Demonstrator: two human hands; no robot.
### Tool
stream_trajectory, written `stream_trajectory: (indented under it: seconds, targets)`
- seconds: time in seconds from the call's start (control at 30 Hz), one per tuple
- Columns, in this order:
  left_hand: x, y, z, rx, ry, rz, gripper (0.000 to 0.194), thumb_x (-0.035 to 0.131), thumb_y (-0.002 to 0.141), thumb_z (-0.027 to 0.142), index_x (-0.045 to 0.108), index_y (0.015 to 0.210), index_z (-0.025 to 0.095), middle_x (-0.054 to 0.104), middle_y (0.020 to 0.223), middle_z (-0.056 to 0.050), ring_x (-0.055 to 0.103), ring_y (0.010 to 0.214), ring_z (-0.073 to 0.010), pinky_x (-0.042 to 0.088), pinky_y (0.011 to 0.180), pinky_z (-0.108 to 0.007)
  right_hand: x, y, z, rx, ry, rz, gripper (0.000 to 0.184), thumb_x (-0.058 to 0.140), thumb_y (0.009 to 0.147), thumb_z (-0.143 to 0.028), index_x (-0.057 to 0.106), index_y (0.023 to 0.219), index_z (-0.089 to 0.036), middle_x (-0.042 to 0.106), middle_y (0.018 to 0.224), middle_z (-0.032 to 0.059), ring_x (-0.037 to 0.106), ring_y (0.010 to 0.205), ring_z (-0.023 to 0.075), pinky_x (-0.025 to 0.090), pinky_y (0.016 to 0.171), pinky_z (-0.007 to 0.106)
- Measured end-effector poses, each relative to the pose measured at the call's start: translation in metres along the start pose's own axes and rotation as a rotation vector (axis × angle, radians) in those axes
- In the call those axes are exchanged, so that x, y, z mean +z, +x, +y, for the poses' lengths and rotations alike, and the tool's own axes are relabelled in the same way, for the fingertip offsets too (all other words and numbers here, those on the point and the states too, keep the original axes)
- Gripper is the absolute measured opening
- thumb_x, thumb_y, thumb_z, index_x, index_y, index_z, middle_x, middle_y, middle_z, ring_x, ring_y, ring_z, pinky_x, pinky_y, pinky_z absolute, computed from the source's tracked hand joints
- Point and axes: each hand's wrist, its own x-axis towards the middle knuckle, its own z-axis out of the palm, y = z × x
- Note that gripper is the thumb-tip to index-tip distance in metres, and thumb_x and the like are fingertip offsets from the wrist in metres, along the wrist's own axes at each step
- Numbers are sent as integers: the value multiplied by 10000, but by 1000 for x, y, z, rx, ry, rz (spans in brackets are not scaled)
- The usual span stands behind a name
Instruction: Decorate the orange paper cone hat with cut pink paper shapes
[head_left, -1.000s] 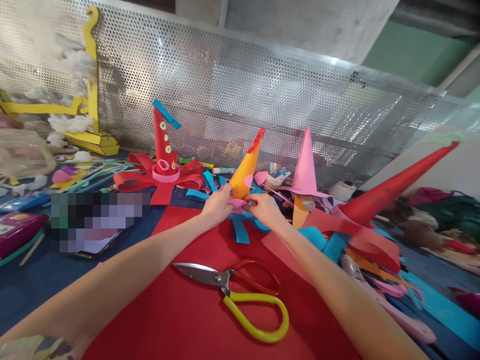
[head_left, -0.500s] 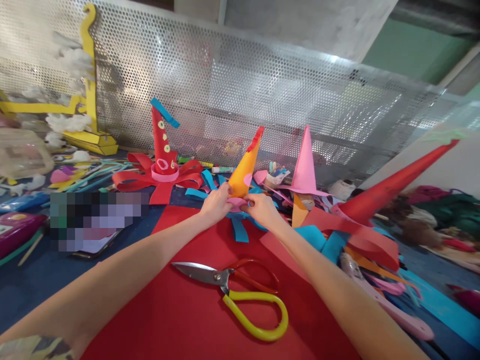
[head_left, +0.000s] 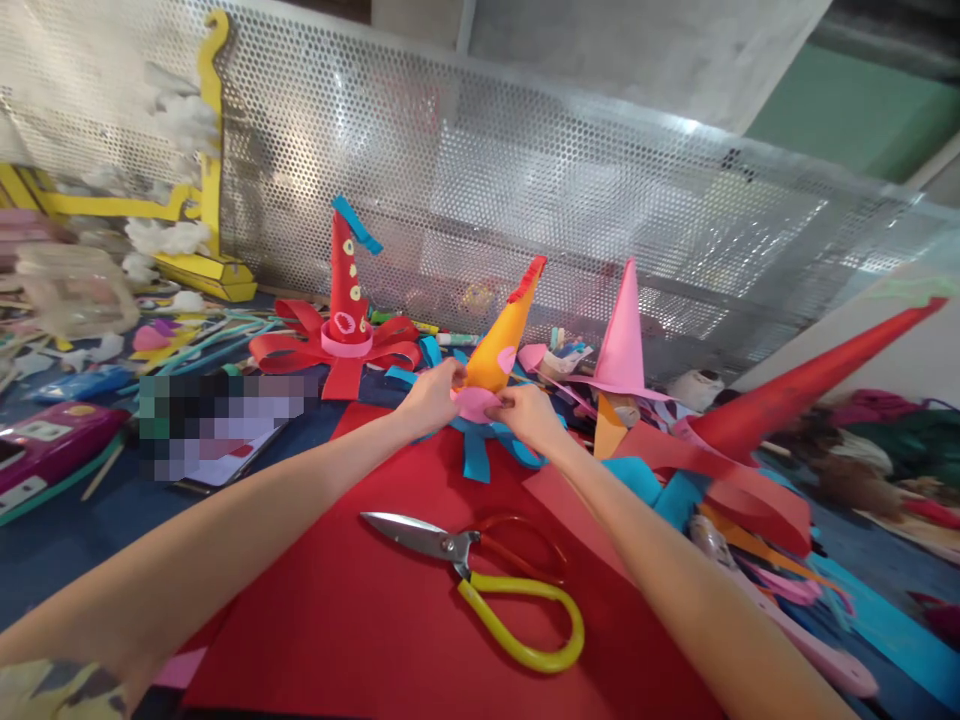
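Left hand [head_left: 431,398] pinching pink band [head_left: 477,404] at left, right hand [head_left: 529,415] pinching it at right — orange cone [head_left: 491,350] just beyond, scissors [head_left: 450,546] (one handle yellow) nearer, on red sheet [head_left: 337,620]

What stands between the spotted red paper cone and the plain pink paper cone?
In the head view, mainly the orange paper cone with a red tip; the left hand and right hand touch the pink paper strip at its base.

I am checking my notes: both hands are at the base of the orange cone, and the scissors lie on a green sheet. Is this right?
Not quite: the head view shows the scissors on a red sheet, not green. The left hand and right hand are indeed at the base of the orange cone.
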Motion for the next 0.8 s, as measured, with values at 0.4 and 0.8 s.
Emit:
stream_trajectory:
  seconds: [0.4,0.8]
  targets:
    - [-5,-11,-5,-240,-78,48,240,612,682,135,530,906,159,654,912,-43,611,544,-110,446,480,-210,-1,-2,-4,17,-32,9,240,567,893,-322,608,1043,-138,627,1040,48,620,868,188,528,741,360]
    - [1,-4,2,-45,66,15,301,639,701,229,586,995,189,609,1021,-68,602,963,-221,478,788,-283,-1,-4,-3,11,-8,2,241,568,892,-317,605,1045,-134,627,1029,46,623,848,183,533,719,349]
